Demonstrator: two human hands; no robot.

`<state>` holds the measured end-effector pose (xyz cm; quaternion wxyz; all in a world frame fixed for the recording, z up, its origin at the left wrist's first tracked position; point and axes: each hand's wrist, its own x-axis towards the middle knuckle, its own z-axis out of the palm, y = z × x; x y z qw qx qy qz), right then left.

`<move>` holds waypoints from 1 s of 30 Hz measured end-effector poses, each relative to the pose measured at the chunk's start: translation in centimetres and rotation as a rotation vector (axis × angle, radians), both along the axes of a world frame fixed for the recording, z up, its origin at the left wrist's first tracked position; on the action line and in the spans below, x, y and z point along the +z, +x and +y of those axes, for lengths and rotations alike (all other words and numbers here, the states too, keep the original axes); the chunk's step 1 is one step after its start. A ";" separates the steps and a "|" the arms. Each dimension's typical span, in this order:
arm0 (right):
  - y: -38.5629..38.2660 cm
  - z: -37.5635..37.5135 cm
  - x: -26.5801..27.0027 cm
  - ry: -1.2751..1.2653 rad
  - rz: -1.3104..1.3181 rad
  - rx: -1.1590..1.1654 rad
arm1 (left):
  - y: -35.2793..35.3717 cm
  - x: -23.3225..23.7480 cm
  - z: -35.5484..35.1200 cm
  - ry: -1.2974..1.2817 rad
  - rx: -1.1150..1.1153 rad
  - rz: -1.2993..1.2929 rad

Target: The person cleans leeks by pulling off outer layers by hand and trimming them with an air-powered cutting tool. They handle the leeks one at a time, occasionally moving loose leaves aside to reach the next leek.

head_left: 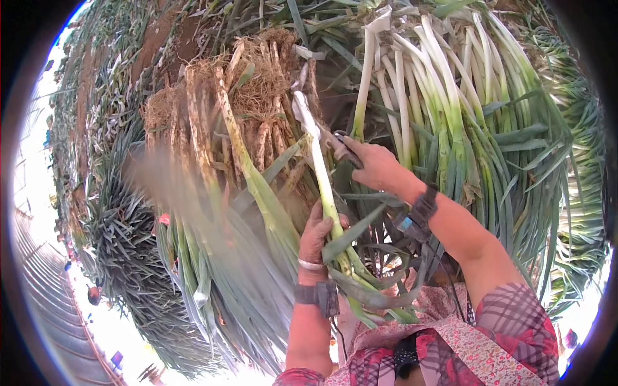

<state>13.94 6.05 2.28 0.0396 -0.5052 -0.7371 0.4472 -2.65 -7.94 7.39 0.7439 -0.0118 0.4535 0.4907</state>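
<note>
A long green onion point(318, 164) runs upright in front of me, its white end up and its green leaves hanging toward my lap. My left hand point(315, 239) is wrapped round its lower stalk. My right hand point(378, 166) grips the dark handle of a knife point(349, 152), whose blade lies close beside the white stalk; whether it touches is hard to tell. Pale loose skin point(305, 116) hangs about the onion's upper part. To the left lies a pile of soil-stained, unpeeled green onions point(198, 128) with tangled roots point(261, 90).
Cleaned green onions point(444, 96) with white stalks lie on the right, their leaves drooping toward me. More leafy bundles point(582, 174) line the far right, and a heap of green leaves point(138, 257) covers the left. Something blurred point(183, 193) crosses the left pile.
</note>
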 end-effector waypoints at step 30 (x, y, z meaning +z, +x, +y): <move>-0.2 0.1 -2.1 0.058 -0.143 0.066 | 1.9 -4.7 -0.3 -0.137 -0.049 0.211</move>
